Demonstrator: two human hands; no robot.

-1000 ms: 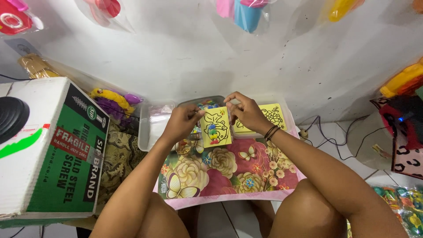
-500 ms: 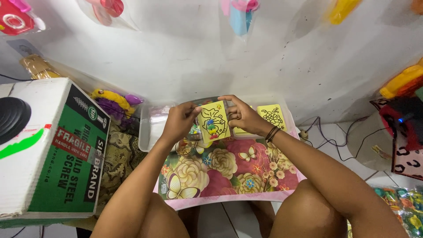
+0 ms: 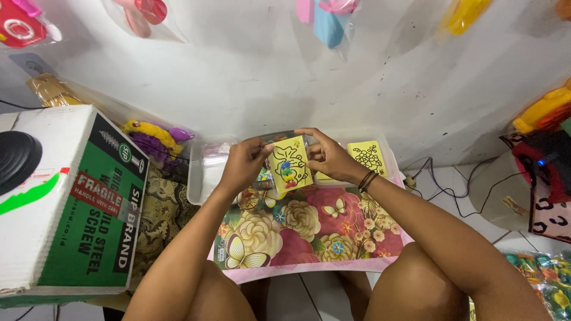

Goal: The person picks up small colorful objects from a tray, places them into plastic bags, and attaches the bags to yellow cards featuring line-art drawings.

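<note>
Between both hands I hold a small yellow card [image 3: 289, 166] with a black line drawing and a few coloured patches, upright and tilted, above the far edge of a floral lap table [image 3: 297, 229]. My left hand [image 3: 242, 164] grips its left edge. My right hand [image 3: 328, 157], with dark bands at the wrist, holds its top and right side. Another yellow card [image 3: 368, 156] with a black outline lies behind my right hand, at the right of a clear plastic tray [image 3: 199, 178].
A big white and green cardboard box [image 3: 65, 196] stands at the left. Yellow and purple toys [image 3: 156, 138] lie behind it by the white wall. Packaged toys hang along the top. Cables, a red and black thing [image 3: 544, 178] and coloured packets [image 3: 541, 279] are at the right.
The yellow card has been lifted off the table and turned upright between both hands, a little farther from me and tilted, showing a different drawing side.
</note>
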